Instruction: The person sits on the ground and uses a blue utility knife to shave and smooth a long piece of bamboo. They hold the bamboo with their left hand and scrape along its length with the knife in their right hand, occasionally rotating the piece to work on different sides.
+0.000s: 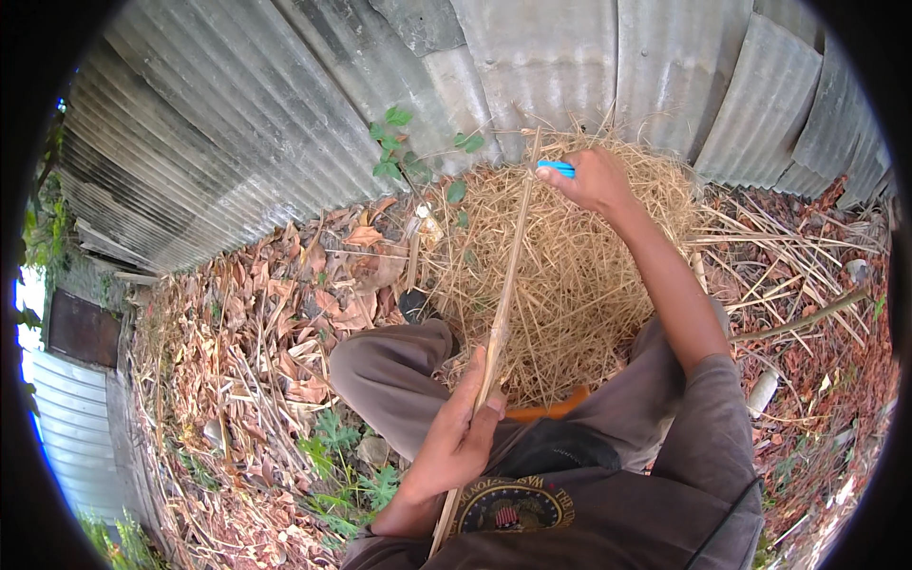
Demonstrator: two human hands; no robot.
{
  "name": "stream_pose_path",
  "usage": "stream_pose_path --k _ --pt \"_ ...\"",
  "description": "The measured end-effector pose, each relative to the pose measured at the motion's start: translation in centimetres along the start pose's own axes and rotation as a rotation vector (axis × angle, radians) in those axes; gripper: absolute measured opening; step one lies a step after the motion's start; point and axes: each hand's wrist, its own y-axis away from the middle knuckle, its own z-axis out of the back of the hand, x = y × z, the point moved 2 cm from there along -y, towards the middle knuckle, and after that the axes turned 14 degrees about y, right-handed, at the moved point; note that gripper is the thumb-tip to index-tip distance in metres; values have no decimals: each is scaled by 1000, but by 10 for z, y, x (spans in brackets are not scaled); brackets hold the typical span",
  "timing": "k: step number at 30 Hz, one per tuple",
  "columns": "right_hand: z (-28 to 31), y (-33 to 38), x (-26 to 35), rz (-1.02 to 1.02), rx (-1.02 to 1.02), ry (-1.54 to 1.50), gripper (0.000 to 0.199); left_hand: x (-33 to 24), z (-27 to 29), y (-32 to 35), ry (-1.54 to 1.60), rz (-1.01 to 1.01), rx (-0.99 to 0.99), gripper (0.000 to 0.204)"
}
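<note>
A long, pale split-bamboo strip [508, 294] slants from my lap up toward the metal wall. Wrapped around its lower half, my left hand [456, 442] has the thumb pressed along the strip. My right hand [597, 179], arm stretched forward, is closed on a small tool with a bright blue handle [557, 169]. That tool meets the strip near its far end; its blade or working edge is too small to make out. Beneath the strip and my right arm spreads a heap of thin straw-coloured shavings [570, 275], lying between my bent legs.
Corrugated metal sheets [541, 66] stand close ahead. Dry brown leaves [275, 323] cover the ground at left, and loose thin sticks [788, 247] lie at right. An orange object [551, 407] shows between my legs. Green plants [342, 456] grow beside my left arm.
</note>
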Motion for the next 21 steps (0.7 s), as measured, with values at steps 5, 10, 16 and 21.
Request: stream_pose_path --k 5,10,16,21 --pt "-10 -7 -24 -99 10 18 85 -11 -2 1 49 207 8 58" --pt "-26 -13 -145 -761 54 -183 95 -13 0 30 -46 -5 278 63" --pt "7 -14 -76 -514 -7 -197 90 -16 21 -7 324 108 47 57" --pt "23 25 -17 -356 64 -366 85 -14 22 -62 345 -27 133 47"
